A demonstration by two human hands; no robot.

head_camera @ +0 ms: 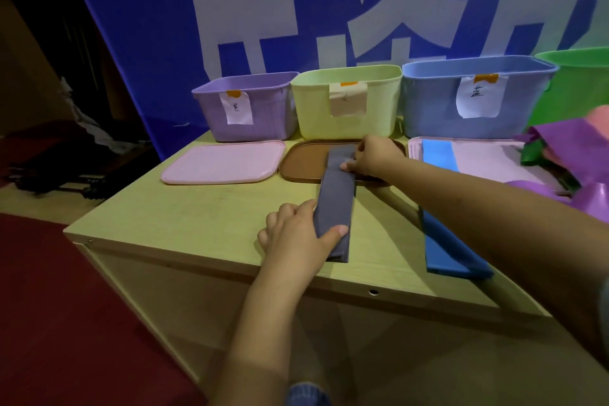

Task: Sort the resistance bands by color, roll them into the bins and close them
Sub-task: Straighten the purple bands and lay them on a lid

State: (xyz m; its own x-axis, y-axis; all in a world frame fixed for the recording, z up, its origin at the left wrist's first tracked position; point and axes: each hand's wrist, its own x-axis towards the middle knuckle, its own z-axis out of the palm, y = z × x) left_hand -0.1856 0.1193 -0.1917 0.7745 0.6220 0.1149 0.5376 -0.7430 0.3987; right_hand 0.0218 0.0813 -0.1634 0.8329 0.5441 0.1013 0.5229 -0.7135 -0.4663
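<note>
Grey band (336,204) lies flat and lengthwise on the wooden tabletop (197,214), far end on the brown lid (303,161), near end close to the table's front edge. Looks folded double, layers visible at the near end.

Left hand (296,237) holds the near part of the band: thumb lies across the top face, pointing right, other fingers curled at the band's left edge. Whether they reach under it I can't tell.

Right hand (372,156) is at the far end, over the brown lid. Fingers curled, fingertips pinching the band's far right corner; thumb tip presses on the band's right edge a bit nearer.

Blue band (451,241) lies right of the grey one, apart from it, partly hidden under the right forearm; far end rests on the pink lid on the right (494,158).

Three open bins in a row at the back, each with a paper label: purple bin (263,115), yellow-green bin (379,109), blue bin (428,109). One lid lies in front of each; pink lid on the left (224,163) sits before the purple bin.

Pile of loose bands (573,148), purple, pink and green, at the right edge. Green tub (576,86) behind it. Blue banner (148,43) with white characters behind the table.
</note>
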